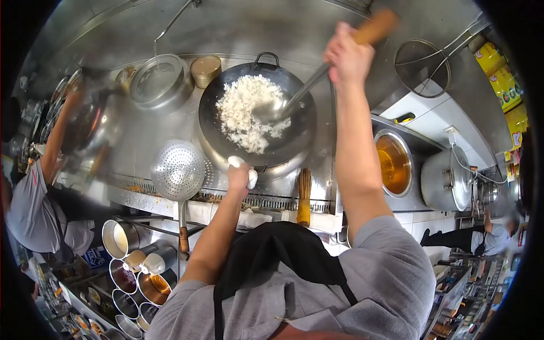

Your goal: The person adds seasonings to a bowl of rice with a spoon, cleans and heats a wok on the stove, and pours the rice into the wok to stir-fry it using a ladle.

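A dark wok sits on the steel range with loose white rice spread in its middle. My right hand is closed around the handle of a metal ladle, whose wooden end is blurred. The ladle's head rests in the rice at the right side, partly smeared by motion. At the wok's near rim, my left hand grips a folded white cloth at the wok's near handle, which the hand and cloth mostly hide.
A perforated skimmer lies left of my left hand. A bamboo brush stands at the range's front edge. Right is a pot of amber liquid; lower left, several containers. Another person works at left; one stands far right.
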Available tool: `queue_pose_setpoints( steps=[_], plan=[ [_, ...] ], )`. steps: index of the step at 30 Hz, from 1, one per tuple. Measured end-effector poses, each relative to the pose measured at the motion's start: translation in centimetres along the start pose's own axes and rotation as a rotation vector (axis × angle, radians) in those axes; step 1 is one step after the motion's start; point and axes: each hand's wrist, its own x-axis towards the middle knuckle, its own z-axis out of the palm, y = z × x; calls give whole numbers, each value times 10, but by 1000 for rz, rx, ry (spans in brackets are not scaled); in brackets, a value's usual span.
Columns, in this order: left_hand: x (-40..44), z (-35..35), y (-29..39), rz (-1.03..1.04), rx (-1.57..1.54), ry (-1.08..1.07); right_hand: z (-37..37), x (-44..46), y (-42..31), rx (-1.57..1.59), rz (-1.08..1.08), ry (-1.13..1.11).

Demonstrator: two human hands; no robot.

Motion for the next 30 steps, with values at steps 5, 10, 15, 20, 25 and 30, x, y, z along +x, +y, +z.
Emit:
queue_pose_setpoints(
  steps=[5,10,15,20,25,30],
  plan=[
    [5,3,8,103,146,102,-12,-1,94,23,42,210],
    [6,-17,7,15,41,-138,16,-1,20,75,-4,-85],
    [1,-27,8,-245,-52,-231,34,-20,122,44,44,-24],
    [37,-34,-9,-107,14,-341,58,28,36,-115,19,-158],
    [41,-37,-6,-284,-83,-297,43,-3,108,28,22,9],
    [15,-23,23,-217,-14,-145,68,-14,61,70,16,-194]
  ],
)
